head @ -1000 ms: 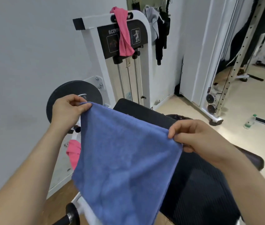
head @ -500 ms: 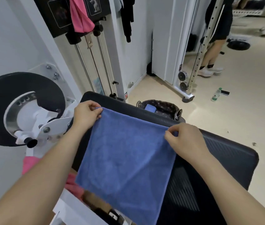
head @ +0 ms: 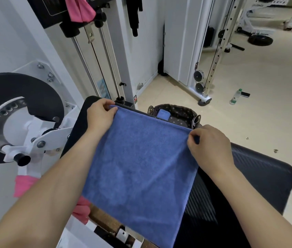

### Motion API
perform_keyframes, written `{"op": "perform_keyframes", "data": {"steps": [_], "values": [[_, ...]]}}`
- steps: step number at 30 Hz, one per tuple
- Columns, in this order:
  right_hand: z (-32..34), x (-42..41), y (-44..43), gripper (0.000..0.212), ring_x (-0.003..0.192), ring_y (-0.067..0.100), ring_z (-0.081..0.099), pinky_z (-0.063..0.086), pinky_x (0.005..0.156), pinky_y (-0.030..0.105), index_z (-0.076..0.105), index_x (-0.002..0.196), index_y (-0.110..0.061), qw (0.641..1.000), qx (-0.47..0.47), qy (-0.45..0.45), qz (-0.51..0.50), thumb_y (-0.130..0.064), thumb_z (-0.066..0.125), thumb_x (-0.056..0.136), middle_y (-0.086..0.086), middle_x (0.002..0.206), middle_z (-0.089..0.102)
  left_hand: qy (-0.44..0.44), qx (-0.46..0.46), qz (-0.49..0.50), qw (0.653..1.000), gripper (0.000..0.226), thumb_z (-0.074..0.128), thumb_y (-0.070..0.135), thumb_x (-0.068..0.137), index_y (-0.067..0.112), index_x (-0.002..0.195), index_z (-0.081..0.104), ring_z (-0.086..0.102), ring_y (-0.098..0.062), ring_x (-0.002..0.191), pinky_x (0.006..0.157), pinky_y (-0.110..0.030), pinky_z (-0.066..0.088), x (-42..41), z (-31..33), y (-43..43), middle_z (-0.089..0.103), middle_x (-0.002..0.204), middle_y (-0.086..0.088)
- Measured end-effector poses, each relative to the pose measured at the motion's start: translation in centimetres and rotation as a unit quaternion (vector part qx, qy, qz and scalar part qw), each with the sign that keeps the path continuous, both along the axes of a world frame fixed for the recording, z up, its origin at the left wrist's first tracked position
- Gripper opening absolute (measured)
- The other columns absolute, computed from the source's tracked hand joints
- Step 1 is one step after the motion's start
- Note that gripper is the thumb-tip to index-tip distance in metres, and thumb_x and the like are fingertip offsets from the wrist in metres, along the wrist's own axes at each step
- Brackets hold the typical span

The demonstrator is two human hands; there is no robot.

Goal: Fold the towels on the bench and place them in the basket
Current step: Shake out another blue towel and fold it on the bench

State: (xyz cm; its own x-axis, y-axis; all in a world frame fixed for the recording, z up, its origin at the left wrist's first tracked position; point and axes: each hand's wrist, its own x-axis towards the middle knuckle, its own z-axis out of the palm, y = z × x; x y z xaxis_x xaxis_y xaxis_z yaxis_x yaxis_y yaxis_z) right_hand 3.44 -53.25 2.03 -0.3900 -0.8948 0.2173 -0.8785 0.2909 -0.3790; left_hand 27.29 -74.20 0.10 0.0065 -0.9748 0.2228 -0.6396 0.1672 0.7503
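Between your left hand (head: 100, 116) and right hand (head: 208, 140) — each pinching a far corner — the blue towel (head: 139, 169) lies flat on the bench (head: 259, 172), basket (head: 179, 113) just beyond.

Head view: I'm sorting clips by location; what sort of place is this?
Most likely a gym: a cable machine with pulleys, a black weight plate, and a padded bench under the blue towel.

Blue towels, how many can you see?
2. One large blue towel is spread over the bench, its far corners pinched by the left hand and right hand. One folded blue towel sits in the basket beyond; more may be hidden there.
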Motion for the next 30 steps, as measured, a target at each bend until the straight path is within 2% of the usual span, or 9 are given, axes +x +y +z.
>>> {"op": "perform_keyframes", "data": {"steps": [4, 7, 9, 13, 18, 21, 24, 26, 30], "values": [[-0.3, 0.1, 0.2, 0.023, 0.081, 0.027, 0.051, 0.043, 0.066, 0.038, 0.068, 0.073, -0.007, 1.000, -0.016, 0.008, 0.003, -0.014, 0.051, 0.088, 0.006, 0.082, 0.061, 0.029, -0.010, -0.009, 0.999, 0.036, 0.068, 0.012, 0.085, 0.029, 0.115, 0.061, 0.059, -0.005, 0.068, 0.080, -0.024, 0.051, 0.7, 0.2, 2.2, 0.062, 0.110, 0.005], [-0.3, 0.5, 1.1, 0.014, 0.099, 0.031, 0.046, 0.042, 0.066, 0.033, 0.070, 0.092, -0.009, 0.998, -0.051, 0.033, -0.002, -0.013, 0.058, 0.085, 0.008, 0.103, 0.061, 0.037, -0.023, -0.019, 0.999, 0.032, 0.067, 0.010, 0.084, 0.036, 0.102, 0.064, 0.059, -0.001, 0.069, 0.077, -0.022, 0.050, 3.3, -0.4, 6.8, 0.064, 0.108, 0.007], [-0.3, 1.3, 2.0, 0.023, 0.103, 0.035, 0.046, 0.043, 0.067, 0.035, 0.069, 0.103, -0.010, 0.994, -0.088, 0.058, 0.031, -0.010, 0.064, 0.081, 0.012, 0.111, 0.059, 0.042, 0.005, -0.009, 0.999, 0.025, 0.066, 0.012, 0.085, 0.034, 0.096, 0.067, 0.060, -0.002, 0.073, 0.074, -0.020, 0.049, 6.0, -2.3, 11.0, 0.067, 0.100, 0.009], [-2.0, 5.4, 5.5, 0.019, 0.079, 0.033, 0.055, 0.049, 0.059, 0.040, 0.069, 0.093, -0.009, 0.964, -0.091, 0.121, 0.220, -0.009, 0.072, 0.074, 0.012, 0.095, 0.060, 0.021, 0.077, 0.057, 0.995, 0.018, 0.065, 0.006, 0.088, 0.017, 0.101, 0.071, 0.064, -0.015, 0.086, 0.082, -0.033, 0.054, 10.9, -7.4, 17.8, 0.070, 0.099, -0.001], [-6.4, 9.9, 10.8, 0.019, 0.067, 0.023, 0.053, 0.042, 0.052, 0.033, 0.061, 0.077, -0.020, 0.898, 0.066, 0.184, 0.394, -0.030, 0.073, 0.066, 0.000, 0.081, 0.055, -0.030, 0.131, 0.101, 0.986, 0.028, 0.063, 0.011, 0.090, 0.012, 0.119, 0.064, 0.063, -0.024, 0.099, 0.088, -0.040, 0.051, 13.5, -10.4, 19.7, 0.067, 0.108, -0.004], [-7.4, 10.6, 11.7, 0.028, 0.065, 0.021, 0.053, 0.041, 0.052, 0.031, 0.060, 0.075, -0.020, 0.893, 0.128, 0.191, 0.387, -0.035, 0.076, 0.057, -0.001, 0.078, 0.054, 0.021, 0.158, 0.126, 0.979, 0.030, 0.063, 0.016, 0.092, 0.012, 0.121, 0.062, 0.062, -0.019, 0.101, 0.090, -0.037, 0.050, 13.7, -10.5, 19.6, 0.066, 0.110, 0.000], [-7.9, 11.0, 12.4, 0.032, 0.068, 0.022, 0.052, 0.041, 0.055, 0.034, 0.057, 0.078, -0.019, 0.889, 0.149, 0.213, 0.377, -0.035, 0.076, 0.056, 0.001, 0.081, 0.054, 0.058, 0.178, 0.150, 0.971, 0.010, 0.063, 0.016, 0.091, 0.011, 0.099, 0.068, 0.068, -0.018, 0.074, 0.071, -0.035, 0.057, 13.9, -10.2, 19.2, 0.071, 0.088, 0.000], [-8.1, 10.9, 12.8, 0.033, 0.069, 0.023, 0.052, 0.043, 0.057, 0.036, 0.057, 0.080, -0.018, 0.893, 0.141, 0.211, 0.371, -0.032, 0.075, 0.056, 0.002, 0.083, 0.054, 0.126, 0.203, 0.152, 0.959, 0.006, 0.064, 0.011, 0.092, 0.007, 0.093, 0.069, 0.063, -0.010, 0.057, 0.058, -0.023, 0.056, 14.2, -10.1, 18.7, 0.070, 0.080, -0.006], [-8.5, 11.0, 13.4, 0.026, 0.068, 0.026, 0.052, 0.044, 0.056, 0.037, 0.056, 0.074, -0.015, 0.897, 0.118, 0.220, 0.364, -0.020, 0.072, 0.054, 0.007, 0.085, 0.056, 0.247, 0.271, 0.148, 0.919, 0.011, 0.065, 0.001, 0.090, -0.002, 0.099, 0.068, 0.062, -0.013, 0.063, 0.060, -0.015, 0.055, 16.0, -9.4, 17.4, 0.068, 0.082, -0.010]]}}
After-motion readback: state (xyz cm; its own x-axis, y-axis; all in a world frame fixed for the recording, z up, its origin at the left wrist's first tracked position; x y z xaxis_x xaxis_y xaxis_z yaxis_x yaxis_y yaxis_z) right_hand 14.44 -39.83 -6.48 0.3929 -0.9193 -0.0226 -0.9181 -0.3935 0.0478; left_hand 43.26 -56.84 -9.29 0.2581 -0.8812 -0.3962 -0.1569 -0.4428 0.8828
